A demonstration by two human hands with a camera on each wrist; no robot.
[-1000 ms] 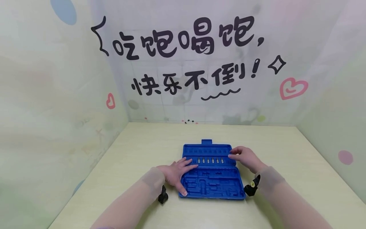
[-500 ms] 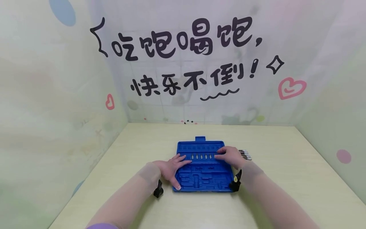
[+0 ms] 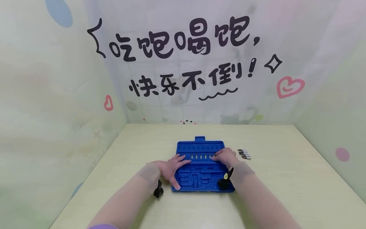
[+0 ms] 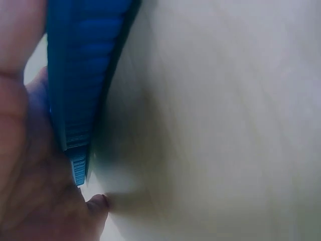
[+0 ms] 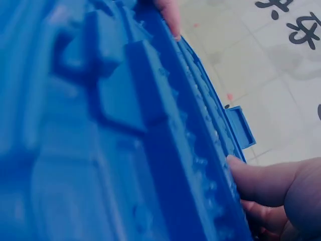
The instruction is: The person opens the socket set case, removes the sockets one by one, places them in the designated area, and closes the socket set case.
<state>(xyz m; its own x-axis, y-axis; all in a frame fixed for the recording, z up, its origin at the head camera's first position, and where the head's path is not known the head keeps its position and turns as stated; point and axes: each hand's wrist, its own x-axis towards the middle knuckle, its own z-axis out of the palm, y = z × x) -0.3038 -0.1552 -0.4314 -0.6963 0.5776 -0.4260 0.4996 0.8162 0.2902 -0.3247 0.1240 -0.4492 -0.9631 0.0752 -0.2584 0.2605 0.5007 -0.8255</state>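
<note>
An open blue plastic tool case (image 3: pixel 200 187) lies flat, its moulded recesses facing up. Along its upper half stands a row of small metal screwdriver bits (image 3: pixel 201 156). My left hand (image 3: pixel 171 168) rests spread over the case's left edge, thumb at the near left corner. In the left wrist view this hand (image 4: pixel 40 191) lies along the case's ribbed side (image 4: pixel 90 65). My right hand (image 3: pixel 227 156) pinches at the bit on the row's right end, which its fingertips largely hide. In the right wrist view its thumb and fingers (image 5: pixel 266 183) meet at the row.
Several more bits (image 3: pixel 244 153) lie in a small group on the table (image 3: pixel 274 178), to the right of the case. A latch tab (image 3: pixel 200 138) sticks out at the case's far edge. Printed walls (image 3: pixel 160 108) enclose the table at the back and sides.
My right hand has moved left from the case's right edge to the row's right end, uncovering the loose bits. The case has shifted left and slightly away, with my left hand still on it.
</note>
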